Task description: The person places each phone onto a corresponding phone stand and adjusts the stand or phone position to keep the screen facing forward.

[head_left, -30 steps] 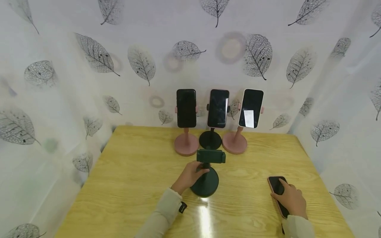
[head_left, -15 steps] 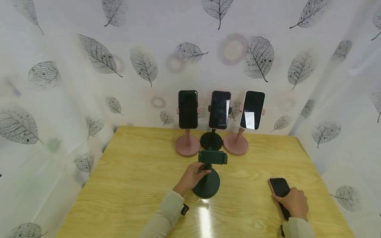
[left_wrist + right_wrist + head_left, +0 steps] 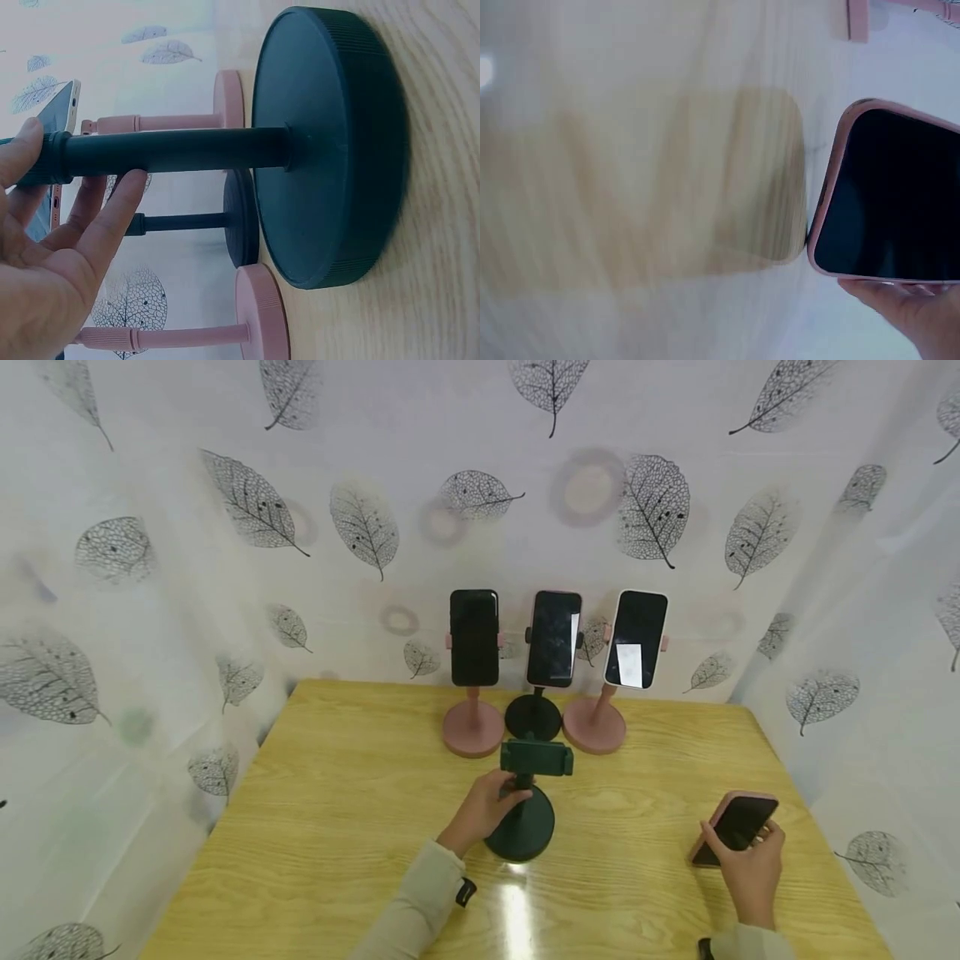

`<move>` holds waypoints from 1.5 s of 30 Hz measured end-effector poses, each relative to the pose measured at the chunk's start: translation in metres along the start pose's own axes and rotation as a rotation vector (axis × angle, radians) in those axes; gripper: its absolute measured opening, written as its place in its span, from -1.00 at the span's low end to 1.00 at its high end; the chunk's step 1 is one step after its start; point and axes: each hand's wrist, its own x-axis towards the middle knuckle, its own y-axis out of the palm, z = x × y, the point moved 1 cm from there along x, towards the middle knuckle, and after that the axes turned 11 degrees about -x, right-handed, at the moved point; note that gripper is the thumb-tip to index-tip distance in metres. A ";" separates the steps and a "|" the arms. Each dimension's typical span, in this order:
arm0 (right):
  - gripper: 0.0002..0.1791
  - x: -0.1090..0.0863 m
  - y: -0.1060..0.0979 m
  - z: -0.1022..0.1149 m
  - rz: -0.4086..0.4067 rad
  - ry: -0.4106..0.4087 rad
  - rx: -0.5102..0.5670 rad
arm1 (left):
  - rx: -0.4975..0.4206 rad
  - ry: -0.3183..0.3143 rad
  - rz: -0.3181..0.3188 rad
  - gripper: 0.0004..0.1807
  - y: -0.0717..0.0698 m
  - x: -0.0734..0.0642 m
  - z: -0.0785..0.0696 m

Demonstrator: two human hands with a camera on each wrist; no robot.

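Observation:
A dark green phone stand (image 3: pixel 528 827) with a round base and an unfilled clamp stands mid-table. My left hand (image 3: pixel 480 810) holds its post just below the clamp; in the left wrist view the thumb and fingers of that hand (image 3: pixel 67 262) lie on either side of the green post (image 3: pixel 180 150). At the right, my right hand (image 3: pixel 756 868) grips a phone (image 3: pixel 741 822) in a pink case by its long sides. This phone tilts up from the table, its dark screen facing me. The right wrist view shows the phone (image 3: pixel 892 199) above the fingers.
Behind the green stand, a row of other stands holds phones: a pink stand (image 3: pixel 472 731) at left, a black stand (image 3: pixel 533 718) in the middle and another pink stand (image 3: pixel 594 727) at right. A leaf-print curtain (image 3: pixel 375 610) hangs behind the wooden table (image 3: pixel 360 793).
The right hand has taken hold of the phone that lay flat and tipped it up, its far end raised. The left hand stays on the green stand.

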 end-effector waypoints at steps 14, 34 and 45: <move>0.04 -0.010 0.005 0.016 0.024 -0.094 0.085 | -0.206 0.351 -0.159 -0.01 -0.010 -0.003 -0.031; 0.04 -0.012 0.005 0.012 0.019 -0.065 0.107 | -0.270 0.638 -0.220 -0.49 -0.011 0.010 -0.076; 0.05 -0.011 0.007 0.012 0.065 -0.046 0.089 | -0.169 0.652 -0.166 -0.46 -0.016 0.004 -0.092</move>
